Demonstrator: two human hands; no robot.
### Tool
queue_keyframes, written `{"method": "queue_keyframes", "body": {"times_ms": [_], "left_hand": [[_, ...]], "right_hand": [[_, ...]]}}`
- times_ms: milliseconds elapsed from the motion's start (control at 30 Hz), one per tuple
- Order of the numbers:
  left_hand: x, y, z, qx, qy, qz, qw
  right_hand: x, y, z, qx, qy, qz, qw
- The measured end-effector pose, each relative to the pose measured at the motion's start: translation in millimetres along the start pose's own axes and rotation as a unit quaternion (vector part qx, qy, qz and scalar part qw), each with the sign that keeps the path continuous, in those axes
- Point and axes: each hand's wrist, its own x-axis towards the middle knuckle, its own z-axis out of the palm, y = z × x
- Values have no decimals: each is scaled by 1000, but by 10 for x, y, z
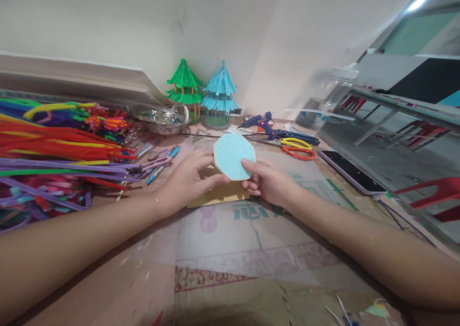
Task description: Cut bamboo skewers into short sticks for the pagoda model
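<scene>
A light blue octagonal board [234,156] with a pale yellowish edge and small dots near its corners is held up in the middle of the head view. My right hand [264,176] grips its lower right side, thumb on the blue face and fingers curled behind. Against its left edge are the fingers of my left hand [196,175], bent round with the thumb under the board's lower corner. Below both hands a yellow-brown flat sheet [219,194] lies on the plastic-covered table, partly hidden by my left hand.
Pipe cleaners [53,144] pile up at left, near a metal bowl [160,120]. Behind stand a green pagoda model [185,88] and a blue pagoda model [220,96]. A glue gun [264,123], scissors [296,146] and a phone [352,171] lie to the right.
</scene>
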Motion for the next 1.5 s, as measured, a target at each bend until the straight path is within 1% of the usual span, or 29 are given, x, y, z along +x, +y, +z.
{"method": "queue_keyframes", "body": {"times_ms": [100,200,367,500,567,667,767,867,933,967,1067,1133,1233,1300,1367,1500], "left_hand": [[-3,-1,0,-3,-1,-6,1000],[-2,-6,-8,-14,-9,6,1000],[-10,-4,-31,13,-12,25,1000],[-13,32,-57,11,-9,21,1000],[-3,46,-67,11,-14,9,1000],[19,44,-63,20,-37,-12,999],[28,31,-31,35,-70,-5,997],[16,23,4,63,-81,41,994],[1,15,21,91,-92,69,989],[-5,9,26,106,-103,77,986],[-11,-18,40,136,-143,86,977],[-6,-29,47,143,-155,87,974],[8,-26,52,154,-160,90,971],[14,-17,53,161,-164,88,969],[16,-11,54,164,-165,81,969],[14,-21,58,157,-164,80,971]], "right_hand": [[5,6,-12,-14,-6,-4,1000],[9,13,-13,-15,-11,-9,1000],[10,19,-18,-20,-19,-26,999],[13,45,-36,-39,-17,-46,998],[-1,56,-35,-58,-3,-67,996],[-57,59,4,-101,43,-118,987],[-132,45,79,-200,90,-174,960],[-160,14,116,-289,146,-222,920],[-133,-16,82,-321,180,-237,899],[-107,-31,50,-342,187,-232,891],[-6,-56,-62,-429,165,-186,868],[60,-44,-106,-484,148,-166,846],[125,-4,-104,-542,166,-176,805],[118,-1,-74,-567,174,-181,784],[62,-38,-38,-594,149,-178,771],[-77,-149,17,-649,65,-144,744]]}}
